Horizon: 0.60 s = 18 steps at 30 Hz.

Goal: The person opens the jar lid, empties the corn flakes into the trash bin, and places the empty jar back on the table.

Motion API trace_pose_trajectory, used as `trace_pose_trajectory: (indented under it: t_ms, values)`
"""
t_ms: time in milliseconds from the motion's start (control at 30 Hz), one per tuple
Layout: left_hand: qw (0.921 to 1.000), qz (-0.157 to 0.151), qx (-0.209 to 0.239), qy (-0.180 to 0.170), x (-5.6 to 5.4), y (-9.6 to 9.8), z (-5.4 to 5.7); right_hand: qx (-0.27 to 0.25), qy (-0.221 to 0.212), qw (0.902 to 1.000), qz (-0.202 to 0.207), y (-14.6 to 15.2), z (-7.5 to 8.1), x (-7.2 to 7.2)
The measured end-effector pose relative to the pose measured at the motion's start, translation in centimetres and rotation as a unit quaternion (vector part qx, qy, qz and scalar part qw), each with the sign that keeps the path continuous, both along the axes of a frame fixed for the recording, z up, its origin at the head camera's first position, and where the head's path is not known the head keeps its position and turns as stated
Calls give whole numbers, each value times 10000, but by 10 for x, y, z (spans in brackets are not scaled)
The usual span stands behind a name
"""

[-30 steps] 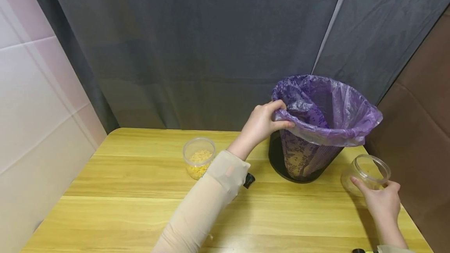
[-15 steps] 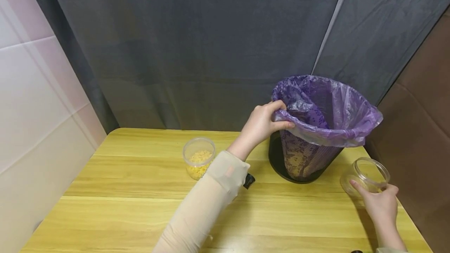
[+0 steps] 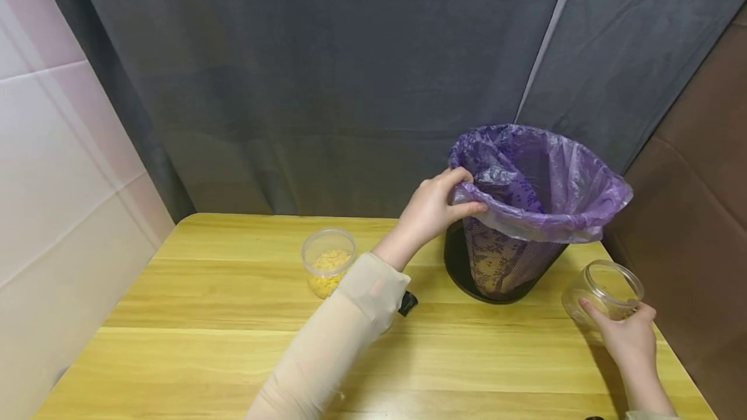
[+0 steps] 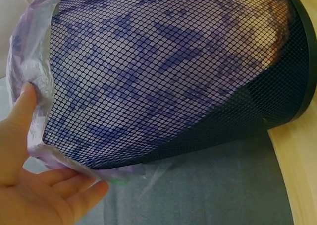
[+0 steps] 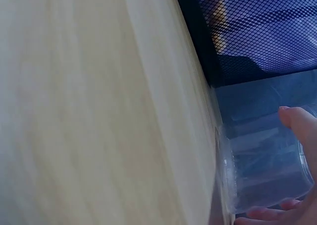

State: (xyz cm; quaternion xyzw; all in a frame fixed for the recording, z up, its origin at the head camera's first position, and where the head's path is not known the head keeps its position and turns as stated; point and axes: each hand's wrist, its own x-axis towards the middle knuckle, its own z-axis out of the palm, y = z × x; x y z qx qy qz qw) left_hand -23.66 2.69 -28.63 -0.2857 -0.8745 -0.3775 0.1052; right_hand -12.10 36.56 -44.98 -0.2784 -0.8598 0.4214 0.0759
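Observation:
My left hand (image 3: 434,205) grips the near left rim of a black mesh waste bin (image 4: 148,76), with the thumb on one side and fingers on the other. A purple plastic bag (image 3: 554,225) lines the bin and folds over its rim. Yellowish contents show through the mesh near the bottom. At the table's right edge, my right hand (image 3: 633,339) holds a clear plastic jar (image 3: 583,300) around its side. This jar is upright and lidless, its base right at the tabletop in the right wrist view (image 5: 262,160).
Left of my forearm stands another clear jar (image 3: 328,264) partly filled with yellow flakes. A small black object (image 3: 408,303) shows beside my left sleeve, partly hidden. The wooden table (image 3: 204,297) ends against a grey curtain (image 3: 321,83) behind and a brown panel (image 3: 694,212) on the right.
My right hand and the clear jar have shifted very slightly down and left. My left hand keeps its grip on the bin's rim.

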Motion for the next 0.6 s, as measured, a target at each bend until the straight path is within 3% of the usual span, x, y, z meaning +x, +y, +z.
trace_pose_trajectory:
  t_ms: [367,600]
  values:
    - [9994,10,14,-340,7,-2,-5,175,-137,9989,415,3,2,-2]
    - [9986,-76,272,-451,9,-5,-11,220,-146,9978,604,6,3,-1]
